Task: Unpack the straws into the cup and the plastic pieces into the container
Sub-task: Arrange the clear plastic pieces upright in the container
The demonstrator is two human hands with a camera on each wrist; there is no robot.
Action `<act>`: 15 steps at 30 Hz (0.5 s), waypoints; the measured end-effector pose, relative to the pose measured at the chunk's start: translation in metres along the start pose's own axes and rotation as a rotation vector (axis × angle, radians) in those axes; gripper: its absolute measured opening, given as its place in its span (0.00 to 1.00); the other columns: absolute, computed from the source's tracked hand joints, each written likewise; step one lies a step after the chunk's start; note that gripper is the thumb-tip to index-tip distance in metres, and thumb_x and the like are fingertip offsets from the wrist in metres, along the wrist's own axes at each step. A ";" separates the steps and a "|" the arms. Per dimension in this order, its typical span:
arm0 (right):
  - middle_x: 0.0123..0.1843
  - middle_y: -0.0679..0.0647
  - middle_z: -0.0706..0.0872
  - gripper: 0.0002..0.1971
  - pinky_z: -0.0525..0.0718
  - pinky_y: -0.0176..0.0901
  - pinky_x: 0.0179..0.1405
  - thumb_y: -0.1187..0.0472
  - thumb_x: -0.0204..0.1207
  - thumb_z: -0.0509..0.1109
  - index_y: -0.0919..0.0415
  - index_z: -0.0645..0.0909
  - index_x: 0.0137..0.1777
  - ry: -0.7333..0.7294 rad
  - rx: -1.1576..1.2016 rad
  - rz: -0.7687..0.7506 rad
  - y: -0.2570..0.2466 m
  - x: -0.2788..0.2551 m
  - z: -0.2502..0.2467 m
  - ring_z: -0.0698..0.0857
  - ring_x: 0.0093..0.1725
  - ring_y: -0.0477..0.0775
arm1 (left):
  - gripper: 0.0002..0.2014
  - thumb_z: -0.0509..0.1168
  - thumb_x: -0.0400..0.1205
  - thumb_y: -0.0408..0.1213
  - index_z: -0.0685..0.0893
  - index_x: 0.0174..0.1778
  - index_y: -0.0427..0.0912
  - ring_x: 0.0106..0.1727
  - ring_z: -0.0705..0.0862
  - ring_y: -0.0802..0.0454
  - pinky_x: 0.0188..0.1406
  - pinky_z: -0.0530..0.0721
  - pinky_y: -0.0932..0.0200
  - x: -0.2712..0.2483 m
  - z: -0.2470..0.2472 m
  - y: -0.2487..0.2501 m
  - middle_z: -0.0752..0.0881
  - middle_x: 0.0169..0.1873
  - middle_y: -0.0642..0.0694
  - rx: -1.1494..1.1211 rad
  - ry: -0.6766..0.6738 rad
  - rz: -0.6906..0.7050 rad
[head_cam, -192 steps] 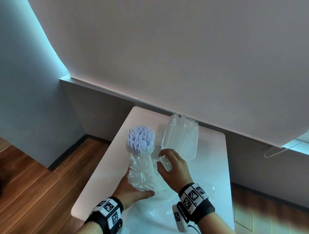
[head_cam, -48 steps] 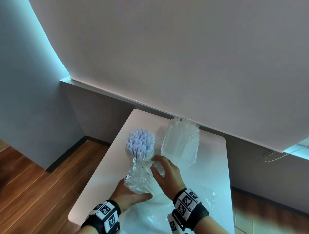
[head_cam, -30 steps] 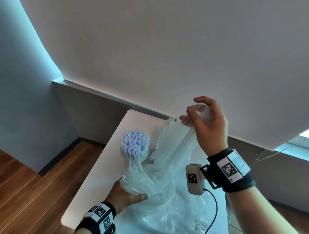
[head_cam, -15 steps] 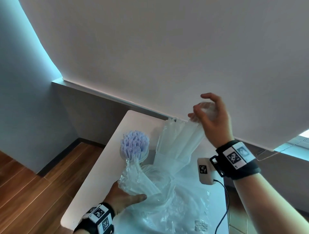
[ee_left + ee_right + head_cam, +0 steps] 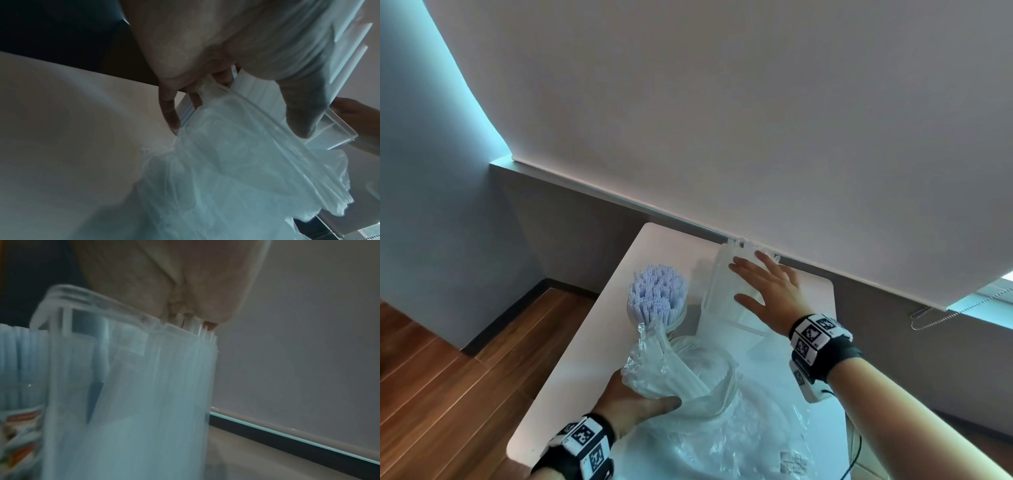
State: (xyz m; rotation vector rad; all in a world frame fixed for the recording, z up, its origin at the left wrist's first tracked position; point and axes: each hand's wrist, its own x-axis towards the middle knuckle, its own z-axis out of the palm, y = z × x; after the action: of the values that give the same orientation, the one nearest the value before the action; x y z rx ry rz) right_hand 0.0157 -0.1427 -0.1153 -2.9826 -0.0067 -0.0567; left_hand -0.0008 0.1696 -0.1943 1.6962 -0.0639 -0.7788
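Observation:
A clear cup (image 5: pixel 674 322) packed with pale purple straws (image 5: pixel 657 291) stands mid-table. Right of it is a clear upright container (image 5: pixel 717 291) with clear plastic pieces (image 5: pixel 736 245) standing in it. My right hand (image 5: pixel 760 284) lies flat on their tops, fingers straight and spread. In the right wrist view my palm (image 5: pixel 174 280) covers the container's (image 5: pixel 123 386) mouth, with the straws (image 5: pixel 20 361) at the left. My left hand (image 5: pixel 647 399) grips a crumpled clear bag (image 5: pixel 688 373) holding more long clear pieces; its fingers (image 5: pixel 168 105) curl round the bag (image 5: pixel 236 154).
The small white table (image 5: pixel 585 359) stands against a grey wall under a roller blind (image 5: pixel 722 120). Loose plastic wrapping (image 5: pixel 739 438) covers the table's near right part. Wooden floor (image 5: pixel 448 377) lies to the left. A blind chain (image 5: pixel 935 315) hangs at right.
My right hand, which held a bundle of clear pieces raised above the container, has come down and opened flat on the container's contents. My left hand still holds the bag.

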 end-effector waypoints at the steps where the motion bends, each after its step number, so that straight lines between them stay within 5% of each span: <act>1: 0.84 0.32 0.54 0.28 0.50 0.60 0.80 0.37 0.83 0.55 0.34 0.55 0.82 -0.017 -0.014 0.009 0.000 -0.001 0.001 0.45 0.85 0.47 | 0.31 0.89 0.54 0.38 0.88 0.53 0.46 0.49 0.91 0.57 0.59 0.86 0.53 0.000 0.000 0.000 0.93 0.46 0.54 -0.004 0.001 -0.002; 6: 0.84 0.31 0.40 0.31 0.37 0.65 0.79 0.33 0.81 0.39 0.33 0.39 0.83 -0.050 -0.080 0.011 -0.012 -0.005 -0.005 0.30 0.83 0.47 | 0.35 0.90 0.51 0.44 0.86 0.54 0.50 0.51 0.90 0.60 0.57 0.85 0.58 0.000 0.000 0.000 0.92 0.47 0.59 -0.013 0.015 -0.017; 10: 0.85 0.34 0.39 0.34 0.38 0.69 0.79 0.30 0.80 0.44 0.35 0.42 0.84 -0.009 -0.101 0.005 -0.018 -0.009 -0.013 0.29 0.83 0.49 | 0.33 0.90 0.51 0.44 0.87 0.52 0.49 0.52 0.89 0.58 0.60 0.83 0.56 0.000 0.002 0.002 0.92 0.45 0.56 -0.010 0.017 -0.058; 12: 0.86 0.37 0.47 0.35 0.44 0.65 0.78 0.33 0.79 0.53 0.40 0.51 0.84 0.150 -0.051 -0.002 -0.032 -0.013 -0.028 0.39 0.86 0.50 | 0.28 0.88 0.56 0.42 0.84 0.48 0.53 0.50 0.86 0.60 0.60 0.78 0.58 -0.001 0.003 0.005 0.89 0.44 0.58 -0.025 0.011 -0.097; 15: 0.77 0.43 0.74 0.28 0.66 0.63 0.72 0.48 0.75 0.67 0.48 0.71 0.76 0.318 0.156 -0.155 -0.068 -0.028 -0.038 0.68 0.78 0.46 | 0.29 0.88 0.57 0.40 0.82 0.51 0.53 0.50 0.86 0.58 0.62 0.78 0.58 0.000 0.003 0.006 0.89 0.46 0.57 -0.036 0.006 -0.094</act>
State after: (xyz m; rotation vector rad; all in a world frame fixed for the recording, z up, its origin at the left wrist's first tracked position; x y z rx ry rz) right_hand -0.0144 -0.0814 -0.0684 -2.7779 -0.1943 -0.5212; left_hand -0.0006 0.1652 -0.1888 1.6770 0.0336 -0.8397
